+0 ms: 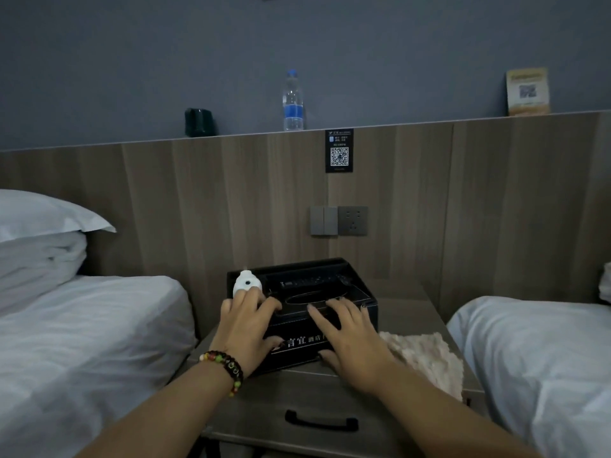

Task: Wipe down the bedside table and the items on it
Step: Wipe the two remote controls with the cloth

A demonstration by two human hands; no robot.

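A black tissue box (pixel 358 294) with white lettering stands on the grey wooden bedside table (pixel 297 388). Both hands rest on it. My left hand (pixel 246 328), with a bead bracelet at the wrist, grips the box's left front corner, thumb on the front face. My right hand (pixel 350 338) lies over the box's top and front, fingers spread. A black remote (pixel 310 280) lies in the tray at the back of the box, and a small white device (pixel 244 284) sits at its left end. A cream fluffy cloth (pixel 426 355) lies on the table to the right of the box.
White beds flank the table: one at left (pixel 82 342) with pillows (pixel 43 233), one at right (pixel 542 365). The wooden headboard panel carries switches and a socket (pixel 339 220) and a QR sign (pixel 339 151). On its ledge stand a water bottle (pixel 292 102), a dark cup (pixel 199 122) and a card (pixel 527 92). The drawer handle (pixel 320 421) faces me.
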